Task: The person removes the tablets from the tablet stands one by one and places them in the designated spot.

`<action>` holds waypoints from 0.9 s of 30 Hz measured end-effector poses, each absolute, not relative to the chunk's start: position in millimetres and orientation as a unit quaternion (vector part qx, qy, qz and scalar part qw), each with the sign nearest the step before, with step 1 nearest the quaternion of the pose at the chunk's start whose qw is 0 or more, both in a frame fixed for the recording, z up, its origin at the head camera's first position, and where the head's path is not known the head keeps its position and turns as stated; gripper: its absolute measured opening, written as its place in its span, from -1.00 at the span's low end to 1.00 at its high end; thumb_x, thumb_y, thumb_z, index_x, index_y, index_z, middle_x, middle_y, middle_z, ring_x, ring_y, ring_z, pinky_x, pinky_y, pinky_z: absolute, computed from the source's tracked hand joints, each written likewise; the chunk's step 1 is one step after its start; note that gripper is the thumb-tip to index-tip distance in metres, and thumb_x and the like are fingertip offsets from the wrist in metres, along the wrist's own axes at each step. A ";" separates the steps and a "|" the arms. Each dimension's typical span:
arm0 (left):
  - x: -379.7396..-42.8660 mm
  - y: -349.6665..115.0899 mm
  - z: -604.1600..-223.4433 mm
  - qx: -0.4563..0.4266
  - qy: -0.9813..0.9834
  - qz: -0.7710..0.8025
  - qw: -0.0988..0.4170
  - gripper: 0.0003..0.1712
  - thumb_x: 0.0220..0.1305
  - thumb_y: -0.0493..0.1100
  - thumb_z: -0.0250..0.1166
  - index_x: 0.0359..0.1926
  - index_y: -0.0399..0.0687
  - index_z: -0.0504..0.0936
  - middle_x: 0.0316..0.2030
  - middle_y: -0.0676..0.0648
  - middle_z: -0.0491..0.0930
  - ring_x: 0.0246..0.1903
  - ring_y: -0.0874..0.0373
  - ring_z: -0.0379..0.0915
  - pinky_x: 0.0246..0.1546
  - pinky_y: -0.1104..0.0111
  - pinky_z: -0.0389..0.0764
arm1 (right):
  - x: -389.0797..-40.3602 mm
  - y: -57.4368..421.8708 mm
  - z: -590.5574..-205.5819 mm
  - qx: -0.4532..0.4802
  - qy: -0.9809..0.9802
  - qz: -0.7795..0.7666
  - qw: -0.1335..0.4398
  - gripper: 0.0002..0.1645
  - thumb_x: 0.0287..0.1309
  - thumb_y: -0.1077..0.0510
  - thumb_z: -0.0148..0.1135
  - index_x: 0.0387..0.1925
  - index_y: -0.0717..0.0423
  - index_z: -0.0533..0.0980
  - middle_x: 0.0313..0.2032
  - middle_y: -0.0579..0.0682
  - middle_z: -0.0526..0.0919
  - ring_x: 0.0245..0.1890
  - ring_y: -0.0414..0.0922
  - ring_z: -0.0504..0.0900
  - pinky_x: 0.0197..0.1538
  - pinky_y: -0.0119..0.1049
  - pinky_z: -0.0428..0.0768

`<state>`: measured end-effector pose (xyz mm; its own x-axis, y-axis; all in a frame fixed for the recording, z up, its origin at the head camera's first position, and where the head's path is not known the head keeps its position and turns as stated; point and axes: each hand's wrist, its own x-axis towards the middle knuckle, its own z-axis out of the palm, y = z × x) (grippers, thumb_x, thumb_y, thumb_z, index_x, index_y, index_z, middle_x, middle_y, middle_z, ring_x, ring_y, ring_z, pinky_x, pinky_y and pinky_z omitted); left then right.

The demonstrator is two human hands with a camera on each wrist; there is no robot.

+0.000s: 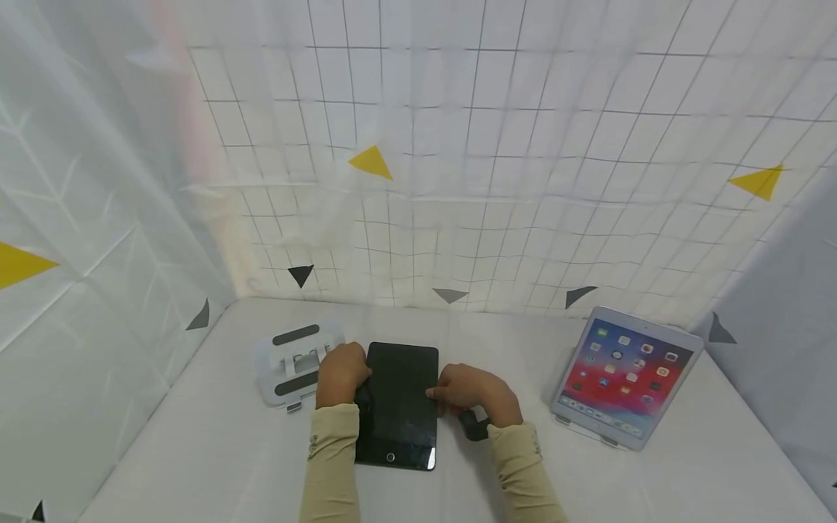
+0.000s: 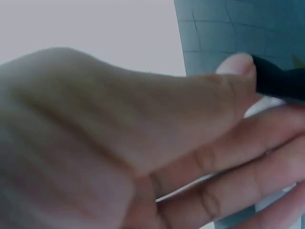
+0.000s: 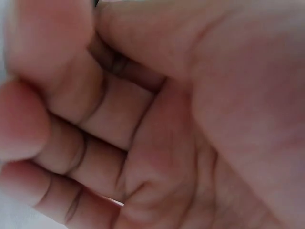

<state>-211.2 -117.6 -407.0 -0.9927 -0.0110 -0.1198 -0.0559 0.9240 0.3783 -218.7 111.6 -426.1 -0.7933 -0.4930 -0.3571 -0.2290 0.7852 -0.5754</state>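
A black tablet with a dark screen and a round home button is in the middle of the head view. My left hand pinches its left edge; in the left wrist view the thumb presses against the dark edge with the fingers underneath. At the right edge my right hand holds the tablet between thumb and curled fingers. The right wrist view shows mostly the palm and bent fingers, and the tablet is almost wholly hidden there. Beside the left hand lies a white stand with dark grey pads.
To the right, a white-framed tablet with a lit screen of app icons leans on a stand. A white cloth covers the table. Behind it hangs a white grid-patterned curtain, with sheets at both sides.
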 end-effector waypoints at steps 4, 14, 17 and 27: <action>-211.4 -117.2 -408.3 -0.027 0.981 0.191 0.038 -0.82 0.15 -0.27 0.44 -0.51 -0.24 0.64 -0.58 -0.11 0.55 -0.53 0.02 0.50 -0.43 0.16 0.54 | -216.6 108.6 -425.9 -0.189 0.916 -0.250 0.251 -0.55 0.39 0.03 0.15 -0.61 0.10 0.62 -0.69 -0.06 0.56 -0.65 -0.19 0.49 -0.47 -0.30 0.42; -213.1 -116.9 -412.2 -0.037 0.979 0.201 -0.014 -0.85 0.11 -0.42 0.35 -0.55 -0.21 0.66 -0.59 -0.12 0.56 -0.59 0.01 0.47 -0.48 0.13 0.54 | -217.4 105.7 -428.4 -0.179 0.923 -0.234 0.249 -0.52 0.38 0.01 0.16 -0.65 0.10 0.61 -0.70 -0.03 0.59 -0.65 -0.17 0.53 -0.47 -0.28 0.42; -213.1 -116.2 -412.6 -0.036 0.978 0.204 -0.008 -0.84 0.08 -0.42 0.37 -0.58 -0.20 0.61 -0.61 -0.11 0.53 -0.59 0.01 0.45 -0.50 0.13 0.52 | -217.1 106.0 -429.2 -0.179 0.923 -0.235 0.248 -0.52 0.38 0.01 0.16 -0.65 0.10 0.61 -0.70 -0.03 0.59 -0.66 -0.17 0.53 -0.48 -0.28 0.43; -213.7 -112.5 -411.5 -0.028 0.981 0.191 0.035 -0.83 0.13 -0.23 0.44 -0.37 -0.24 0.63 -0.53 -0.13 0.54 -0.55 -0.01 0.45 -0.45 0.09 0.53 | -215.0 105.9 -427.1 -0.171 0.924 -0.233 0.253 -0.56 0.37 -0.02 0.17 -0.61 0.08 0.60 -0.67 -0.03 0.60 -0.62 -0.16 0.53 -0.45 -0.27 0.43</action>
